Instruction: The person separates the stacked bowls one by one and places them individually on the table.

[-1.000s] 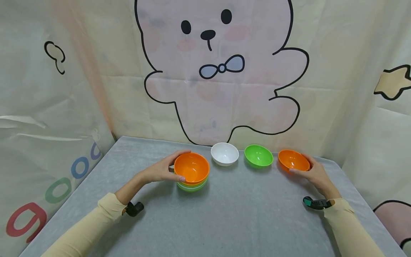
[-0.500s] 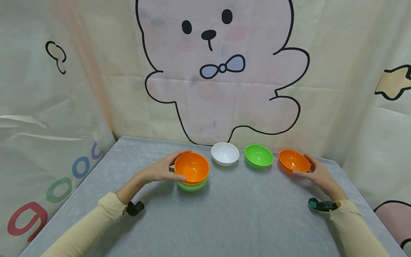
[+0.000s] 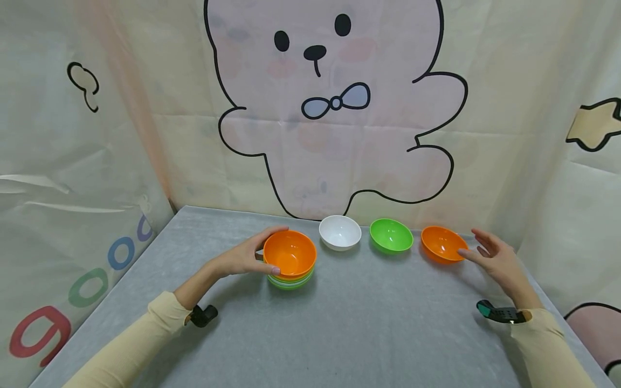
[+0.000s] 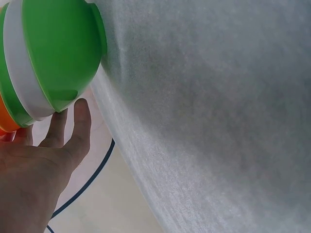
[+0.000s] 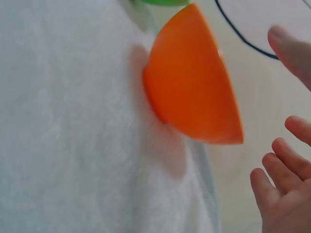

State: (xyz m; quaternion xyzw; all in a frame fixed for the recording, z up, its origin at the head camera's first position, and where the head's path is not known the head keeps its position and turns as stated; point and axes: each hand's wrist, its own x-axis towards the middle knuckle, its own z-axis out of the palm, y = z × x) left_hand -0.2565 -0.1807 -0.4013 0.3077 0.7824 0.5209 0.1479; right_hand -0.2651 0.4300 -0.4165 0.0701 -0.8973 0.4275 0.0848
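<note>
A stack of bowls (image 3: 289, 254) stands left of the table's middle, orange on top with green and white rims below. My left hand (image 3: 245, 255) grips its left side, thumb at the front and fingers behind. In the left wrist view the fingers (image 4: 58, 128) curve against the stack, whose lowest bowl (image 4: 63, 48) is green. At the back right, a single orange bowl (image 3: 442, 245) rests upright on the cloth. Just right of it my right hand (image 3: 497, 264) hovers with fingers spread, holding nothing. The right wrist view shows a gap between this bowl (image 5: 194, 82) and the fingers (image 5: 279, 172).
A white bowl (image 3: 339, 233) and a green bowl (image 3: 390, 235) stand in a row along the back edge, between the stack and the single orange bowl. Grey cloth (image 3: 349, 328) covers the table. Printed curtains (image 3: 485, 108) hang behind and at both sides.
My right hand has let go of the single orange bowl and moved off to the right, its fingers spreading. The left hand and the stack have stayed in place.
</note>
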